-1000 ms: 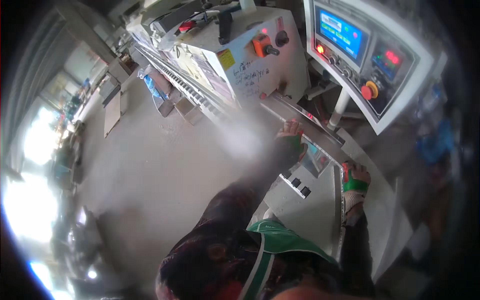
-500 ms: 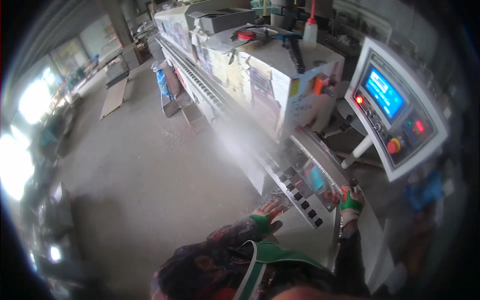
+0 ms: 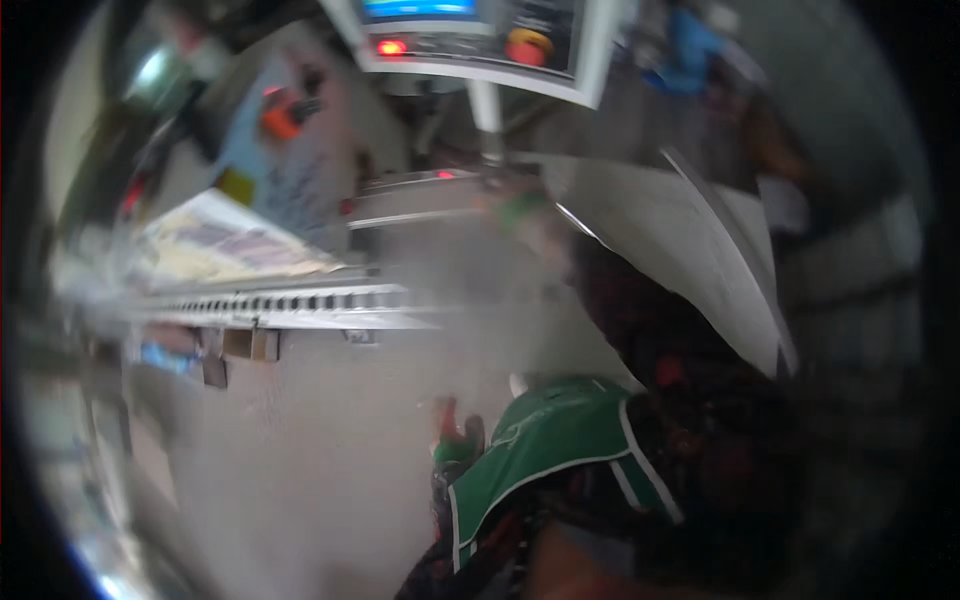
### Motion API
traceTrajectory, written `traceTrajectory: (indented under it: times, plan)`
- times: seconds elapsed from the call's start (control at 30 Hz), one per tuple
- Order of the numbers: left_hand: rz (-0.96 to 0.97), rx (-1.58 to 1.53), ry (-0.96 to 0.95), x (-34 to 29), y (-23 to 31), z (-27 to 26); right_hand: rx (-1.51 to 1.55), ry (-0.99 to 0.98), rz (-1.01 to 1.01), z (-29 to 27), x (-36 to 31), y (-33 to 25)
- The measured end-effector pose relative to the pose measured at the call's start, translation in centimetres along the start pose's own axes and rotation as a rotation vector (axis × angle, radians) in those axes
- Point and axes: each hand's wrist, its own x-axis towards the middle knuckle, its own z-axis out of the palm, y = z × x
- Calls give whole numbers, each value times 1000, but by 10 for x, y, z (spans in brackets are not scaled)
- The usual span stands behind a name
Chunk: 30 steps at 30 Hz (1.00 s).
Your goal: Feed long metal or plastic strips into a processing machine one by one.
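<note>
- White panel (image 3: pixel 690 265), a large flat board, is lying at about two o'clock from the picture's centre, slanting from the machine's bed down toward the lower right; its near edge is running just above the person's dark patterned sleeve.
- Nearest the camera, at about five o'clock, a green apron (image 3: pixel 545 440) with white trim is filling the lower middle, over dark patterned clothing.
- Left hand (image 3: pixel 458 440), in a green-cuffed glove with red on it, is hanging at about six o'clock beside the apron, over the pale floor (image 3: pixel 320 460); it is touching nothing that shows, and the blur is hiding whether its fingers are curled or spread.
- Right hand (image 3: pixel 530 220), also wearing a green cuff, is reaching out at about twelve o'clock, at the far left corner of the panel where it is meeting the machine; it is probably resting on or gripping that edge, but the smear is making the fingers impossible to read.
- Farther out, at about nine o'clock, a long metal rail (image 3: pixel 280 300) of the machine is stretching leftward.
- Farthest, at twelve o'clock, a control panel (image 3: pixel 480 35) on a post is showing a blue screen, a lit red lamp and a red knob.
</note>
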Motion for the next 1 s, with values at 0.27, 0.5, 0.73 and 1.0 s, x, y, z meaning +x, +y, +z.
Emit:
traceTrajectory:
  times: [0.27, 0.5, 0.73, 1.0]
  plan:
    - [117, 55, -152, 6, 20, 5, 31, -144, 128, -21, 3, -9]
    - [107, 120, -161, -7, 27, 30, 948, -115, 635, -19, -161, 76]
    - [224, 49, -301, 28, 72, 52, -109, -739, 941, -136, -419, 152]
    - [426, 67, -376, 72, 164, 77, 29, -783, 998, -119, -498, 170]
